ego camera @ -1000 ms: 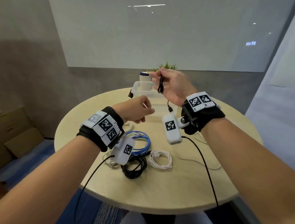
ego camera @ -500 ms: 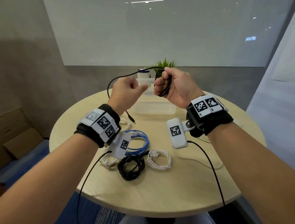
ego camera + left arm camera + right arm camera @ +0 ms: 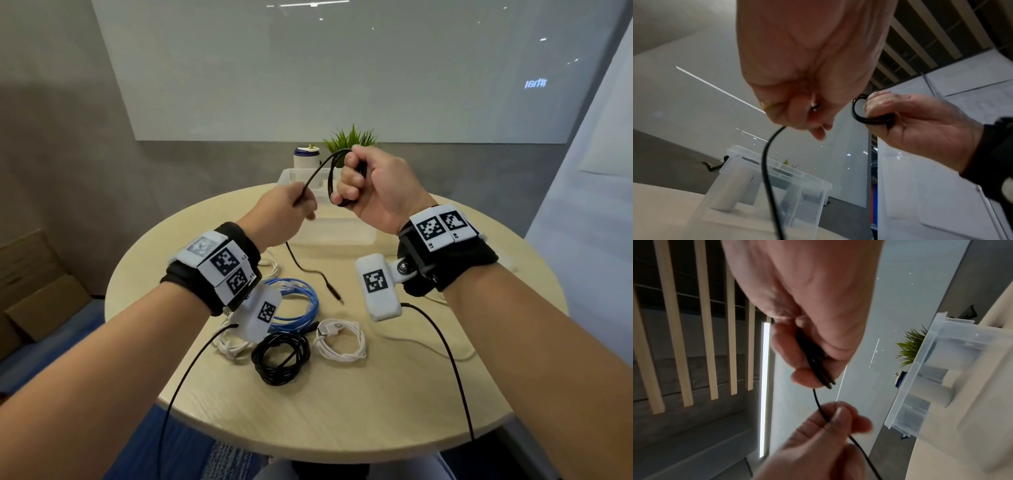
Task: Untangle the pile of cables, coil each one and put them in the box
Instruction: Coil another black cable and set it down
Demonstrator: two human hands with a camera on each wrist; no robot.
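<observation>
My right hand (image 3: 363, 188) grips a small coil of thin black cable (image 3: 331, 178) above the table, its loops showing in the right wrist view (image 3: 818, 369) and the left wrist view (image 3: 857, 112). My left hand (image 3: 291, 209) pinches the same cable's loose run just left of the coil. The free tail (image 3: 308, 270) hangs down to the table with its plug end near the middle. The clear plastic box (image 3: 329, 236) stands behind both hands. On the table lie a blue coil (image 3: 301, 305), a black coil (image 3: 281, 356) and a white coil (image 3: 340, 344).
Another white cable (image 3: 226, 346) lies partly under my left wrist camera. A small plant (image 3: 352, 137) and a white cylinder (image 3: 306, 157) stand behind the box. The round wooden table (image 3: 411, 394) has bare surface at front and right. Cardboard boxes (image 3: 30, 291) sit on the floor at left.
My left hand came up from the table, took hold of the black cable's loose run and moved it toward my right hand. The coil in my right hand has gained loops.
</observation>
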